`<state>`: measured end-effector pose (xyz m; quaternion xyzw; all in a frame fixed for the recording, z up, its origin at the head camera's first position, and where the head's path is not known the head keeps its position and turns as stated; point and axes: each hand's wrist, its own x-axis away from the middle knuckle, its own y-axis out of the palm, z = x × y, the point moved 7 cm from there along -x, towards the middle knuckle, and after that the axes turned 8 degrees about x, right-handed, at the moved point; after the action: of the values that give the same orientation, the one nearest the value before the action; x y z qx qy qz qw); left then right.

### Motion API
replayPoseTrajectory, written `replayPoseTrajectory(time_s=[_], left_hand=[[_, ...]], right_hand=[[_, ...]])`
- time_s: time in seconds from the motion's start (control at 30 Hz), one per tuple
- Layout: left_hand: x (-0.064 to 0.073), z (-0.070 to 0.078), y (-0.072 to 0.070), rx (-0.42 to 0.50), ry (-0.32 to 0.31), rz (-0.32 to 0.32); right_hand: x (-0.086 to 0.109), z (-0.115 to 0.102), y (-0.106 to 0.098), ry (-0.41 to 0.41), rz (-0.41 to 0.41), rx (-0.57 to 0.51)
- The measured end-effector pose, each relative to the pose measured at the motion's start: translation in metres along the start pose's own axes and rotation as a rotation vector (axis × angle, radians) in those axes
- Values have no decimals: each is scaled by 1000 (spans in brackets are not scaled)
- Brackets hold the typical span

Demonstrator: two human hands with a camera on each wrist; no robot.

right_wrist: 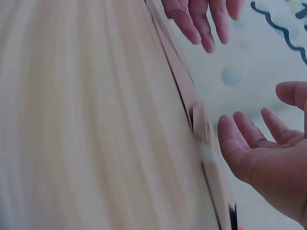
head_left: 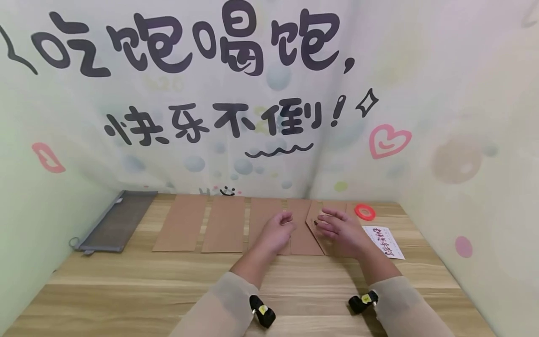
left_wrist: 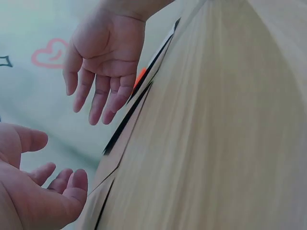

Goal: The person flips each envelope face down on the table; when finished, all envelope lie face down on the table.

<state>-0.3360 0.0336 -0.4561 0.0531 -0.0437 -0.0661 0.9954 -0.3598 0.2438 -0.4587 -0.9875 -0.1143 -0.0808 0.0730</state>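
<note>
Several brown kraft-paper pieces (head_left: 224, 224) lie in a row along the back of the table; cannot tell whether they are envelopes or cards. My left hand (head_left: 278, 231) hovers over the middle of the row, its fingers loosely bent around nothing. Over the right end is my right hand (head_left: 343, 232), fingers relaxed and apart, also holding nothing. Beneath it a slanted brown piece (head_left: 316, 238) overlaps its neighbour, and a small dark mark shows near the fingertips. In the left wrist view, the left palm (left_wrist: 38, 199) and right palm (left_wrist: 108, 52) face each other with a gap between.
A grey zip pouch (head_left: 118, 224) lies at the back left. Behind my right hand sit a red tape roll (head_left: 364, 212) and a white card with dark red handwriting (head_left: 384, 241). A printed curtain (head_left: 189, 89) stands directly behind the table (head_left: 139, 290).
</note>
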Motion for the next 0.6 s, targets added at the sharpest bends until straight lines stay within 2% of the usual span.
replayPoseTrajectory(time_s=[0.2,0.37,0.6], left_hand=[[-1,-3,17,-3,17,19],[3,-5,17,-23,3,38],[7,-3,16,-123,-10,0]], right_hand=[[3,6,-19,18,0,59],[3,7,-18,32,-35,82],[4,7,-14,40,-52,69]])
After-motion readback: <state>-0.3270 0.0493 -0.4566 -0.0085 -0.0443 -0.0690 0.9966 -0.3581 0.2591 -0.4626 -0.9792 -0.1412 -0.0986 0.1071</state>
